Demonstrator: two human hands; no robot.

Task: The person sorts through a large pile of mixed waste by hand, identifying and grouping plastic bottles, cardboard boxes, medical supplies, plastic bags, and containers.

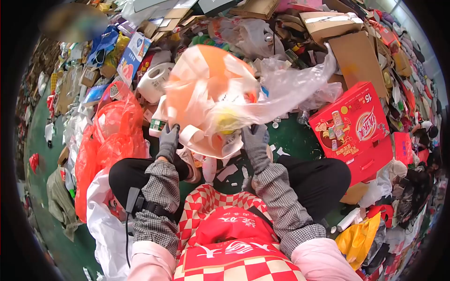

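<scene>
A large translucent orange-and-white plastic bag (201, 79) billows in front of me, smeared by motion, with crumpled paper and something yellow showing in it. My left hand (168, 140), in a grey glove, is closed on the bag's lower left edge. On the lower right side, my right hand (256, 144), also gloved in grey, grips the bag; its fingertips are partly hidden by the plastic. A clear plastic sheet (295, 93) trails off to the right from the bag. Beside my left hand lies a white container with a green label (157, 125).
Mixed waste surrounds me on a green floor (47, 164). A red printed carton (351, 124) stands at right, below a flattened cardboard piece (358, 61). Red plastic bags (119, 126) and a white sack (108, 225) lie at left, a yellow bag (358, 239) at lower right.
</scene>
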